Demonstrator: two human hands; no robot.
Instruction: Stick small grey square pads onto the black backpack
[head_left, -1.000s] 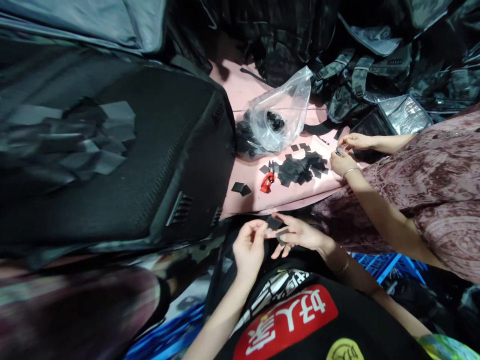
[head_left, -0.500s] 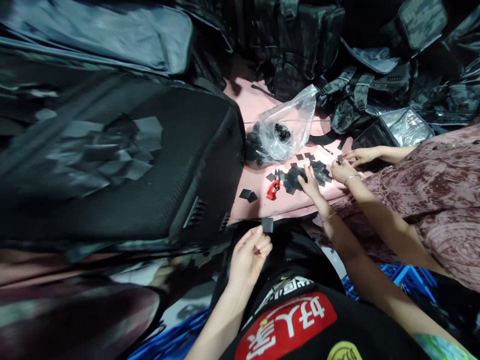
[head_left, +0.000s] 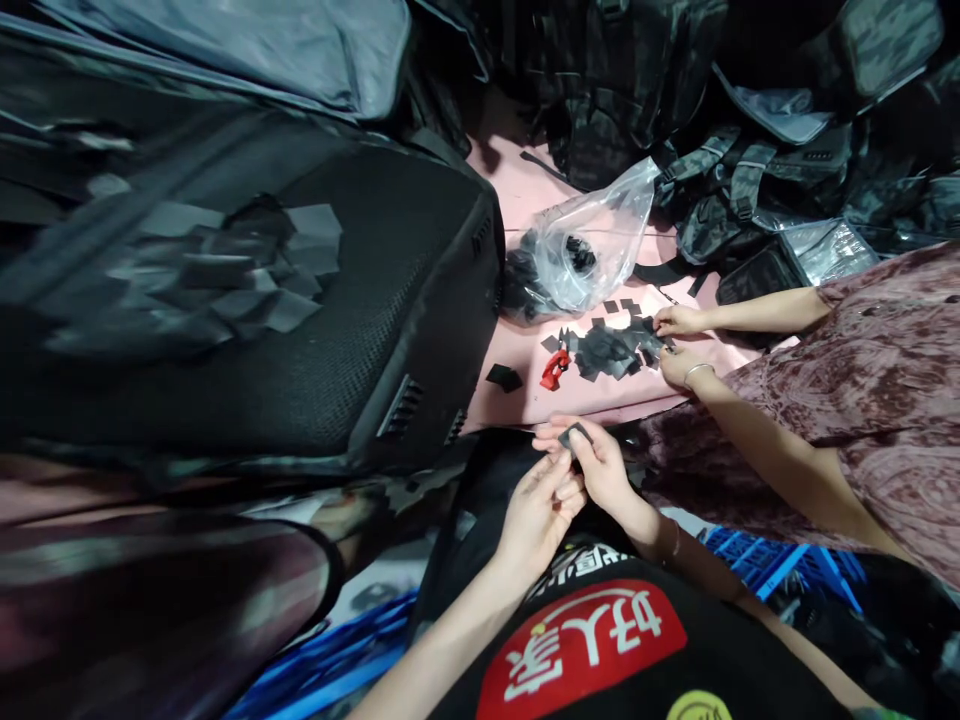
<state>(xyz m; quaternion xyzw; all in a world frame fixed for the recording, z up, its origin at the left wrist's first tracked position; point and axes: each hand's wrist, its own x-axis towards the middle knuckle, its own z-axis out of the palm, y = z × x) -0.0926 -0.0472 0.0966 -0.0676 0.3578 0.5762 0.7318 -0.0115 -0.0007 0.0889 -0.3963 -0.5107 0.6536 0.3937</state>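
Black and small, a flat square [head_left: 571, 438] sits between the worker's two hands, just in front of the body and near the bench edge. The right hand [head_left: 604, 470] is closed on it, the thumb pressed flat over its face and the fingers stretched out behind. The left hand [head_left: 538, 508] is half curled, its fingertips bunched at the square's near edge; from where I stand I cannot tell how firmly they pinch it.

Beyond the hands, the pink-covered bench [head_left: 529, 350] carries a loose heap of similar black squares [head_left: 609, 350], a few of them strayed past its far side. Red-handled snips [head_left: 555, 370] lie just left of the heap, and further left is a small dark patch of squares [head_left: 504, 377], lying apart.

At the heap's right side, a co-worker's hands [head_left: 679, 368] reach in, one wrist ringed by a bangle [head_left: 697, 370]; what they grip is too small to make out. Behind the heap slumps a clear plastic bag [head_left: 592, 250] with dark things inside.

To the left bulks a big black case [head_left: 390, 270], grey-black pieces [head_left: 225, 275] scattered over its top. Camouflage-patterned bags [head_left: 750, 180] crowd the far right, and blue crates [head_left: 795, 565] show low down beside the worker.
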